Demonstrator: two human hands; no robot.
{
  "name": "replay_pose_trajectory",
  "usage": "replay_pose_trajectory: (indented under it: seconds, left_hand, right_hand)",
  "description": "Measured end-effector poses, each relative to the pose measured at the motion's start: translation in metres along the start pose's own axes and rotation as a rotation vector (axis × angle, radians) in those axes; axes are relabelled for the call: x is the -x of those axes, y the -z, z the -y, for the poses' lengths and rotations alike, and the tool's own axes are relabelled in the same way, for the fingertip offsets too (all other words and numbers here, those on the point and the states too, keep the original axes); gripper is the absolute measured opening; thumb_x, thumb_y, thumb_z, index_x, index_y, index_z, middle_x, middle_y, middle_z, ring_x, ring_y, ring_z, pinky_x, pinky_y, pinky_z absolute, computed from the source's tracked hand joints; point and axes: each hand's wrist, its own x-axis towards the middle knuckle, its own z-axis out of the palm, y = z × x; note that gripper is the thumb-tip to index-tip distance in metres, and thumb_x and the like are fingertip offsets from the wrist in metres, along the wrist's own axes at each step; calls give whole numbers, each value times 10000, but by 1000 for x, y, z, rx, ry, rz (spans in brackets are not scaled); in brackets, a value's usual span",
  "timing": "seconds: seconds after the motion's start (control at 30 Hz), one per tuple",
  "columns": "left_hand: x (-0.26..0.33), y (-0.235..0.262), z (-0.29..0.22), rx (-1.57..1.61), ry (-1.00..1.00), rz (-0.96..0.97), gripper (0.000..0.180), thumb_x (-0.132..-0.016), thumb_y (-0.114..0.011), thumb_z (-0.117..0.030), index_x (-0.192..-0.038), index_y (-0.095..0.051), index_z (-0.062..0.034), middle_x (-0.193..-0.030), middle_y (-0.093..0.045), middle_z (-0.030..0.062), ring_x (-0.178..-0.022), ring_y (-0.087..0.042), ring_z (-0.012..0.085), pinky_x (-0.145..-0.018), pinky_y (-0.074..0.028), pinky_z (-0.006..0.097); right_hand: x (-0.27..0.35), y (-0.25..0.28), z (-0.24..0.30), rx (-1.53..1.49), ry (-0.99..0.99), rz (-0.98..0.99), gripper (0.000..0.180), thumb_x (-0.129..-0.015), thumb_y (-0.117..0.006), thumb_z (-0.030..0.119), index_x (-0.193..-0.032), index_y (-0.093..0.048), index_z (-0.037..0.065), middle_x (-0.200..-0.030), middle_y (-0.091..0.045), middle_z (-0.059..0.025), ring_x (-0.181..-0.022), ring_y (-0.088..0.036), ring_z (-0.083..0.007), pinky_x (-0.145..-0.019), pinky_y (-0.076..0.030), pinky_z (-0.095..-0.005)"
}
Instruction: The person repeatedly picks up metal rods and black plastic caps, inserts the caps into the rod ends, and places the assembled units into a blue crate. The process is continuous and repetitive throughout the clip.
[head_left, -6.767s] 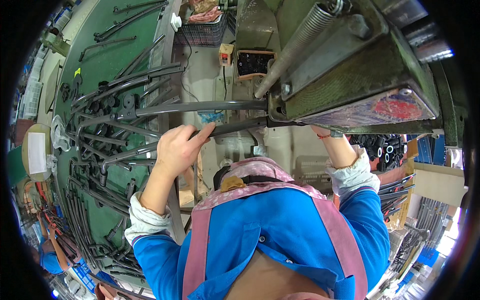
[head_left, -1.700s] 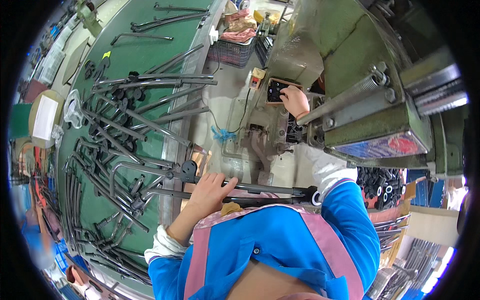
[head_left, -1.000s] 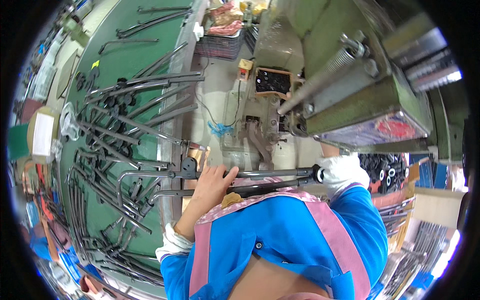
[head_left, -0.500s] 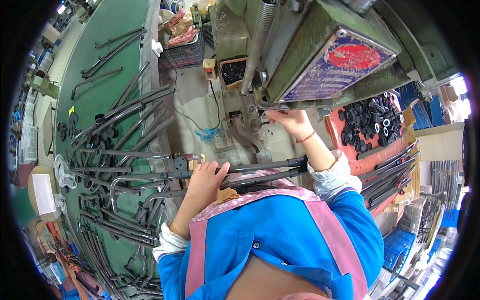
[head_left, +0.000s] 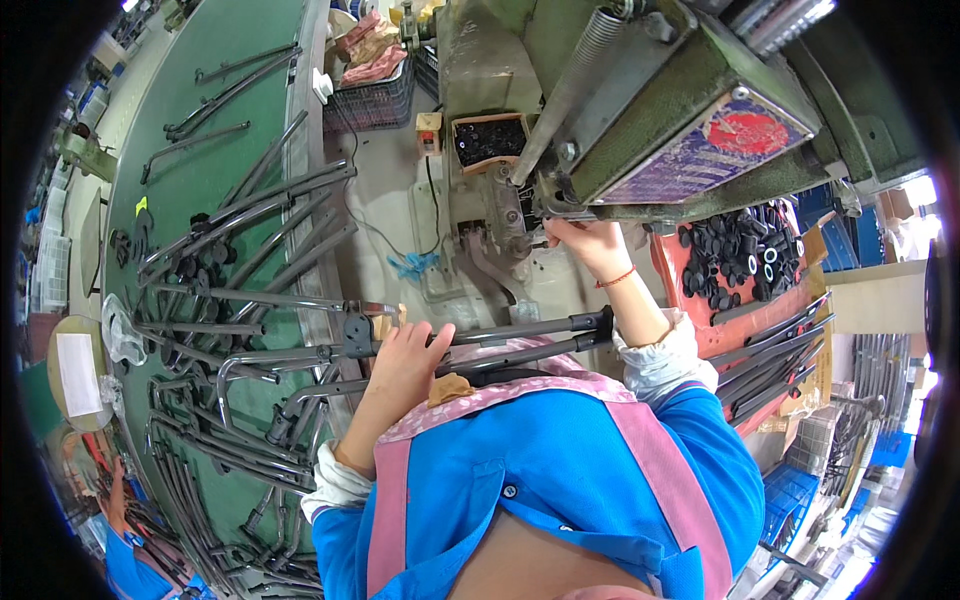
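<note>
Across my lap lies a dark metal tube frame [head_left: 520,333], two roughly parallel tubes with black fittings, its left end reaching over the green table. My left hand [head_left: 402,368] is closed over this frame beside a black bracket [head_left: 357,334]. My right hand [head_left: 590,248] reaches under the head of a green press machine [head_left: 690,150], its fingers pinched together at the tooling [head_left: 515,215]. Whatever those fingertips hold is too small and partly hidden to name. A coil spring [head_left: 585,60] and a steel rod stand above the tooling.
Many dark bent tubes lie on the green table [head_left: 240,95] at left. A box of small black parts [head_left: 490,142] sits behind the tooling. To the right, a red surface [head_left: 700,338] bears black caps, white rings and tubes. A black crate [head_left: 370,105] stands at the back.
The view has shifted slightly, moving the machine a little rightward in the picture. My right hand stays by the tooling with its fingers slightly repositioned. My left hand remains on the tube frame.
</note>
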Motion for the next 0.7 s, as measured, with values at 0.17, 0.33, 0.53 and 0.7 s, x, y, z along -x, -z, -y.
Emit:
replay_pose_trajectory:
  seconds: [0.17, 0.33, 0.53, 0.7]
  left_hand:
    - [-6, 4, -1, -10, 21, -30, 550, -738, -664, -66, -1269, -539, -137, -927, -503, 81, -923, -545, 271, -771, -422, 385]
    - [-13, 7, 1, 34, 4, 16, 618, -695, -661, -2, -1287, -498, -73, -974, -511, 120, -949, -533, 306, -813, -418, 413]
    - [-21, 6, 4, 24, -6, 17, 631, -687, -676, -14, -1291, -505, -69, -975, -513, 117, -943, -538, 300, -811, -419, 411]
    - [-24, 5, 6, 22, -9, 7, 628, -687, -674, -8, -1288, -505, -69, -972, -518, 119, -942, -539, 298, -800, -419, 407]
  right_hand:
    - [5, -3, 9, -154, -126, -23, 161, -817, -699, -14, -963, -631, -19, -808, -665, -72, -690, -648, -149, -628, -552, -272]
    - [7, -8, 7, 46, -93, -69, 176, -804, -726, 13, -953, -637, -20, -834, -673, -64, -720, -657, -140, -631, -547, -257]
    - [13, -4, 2, 710, 445, -76, 174, -820, -725, 98, -968, -731, 7, -850, -737, -100, -758, -702, -171, -698, -538, -294]
    - [15, -1, 12, 786, 249, 38, 219, -854, -691, 185, -1014, -734, 43, -941, -734, -131, -865, -706, -217, -797, -531, -329]
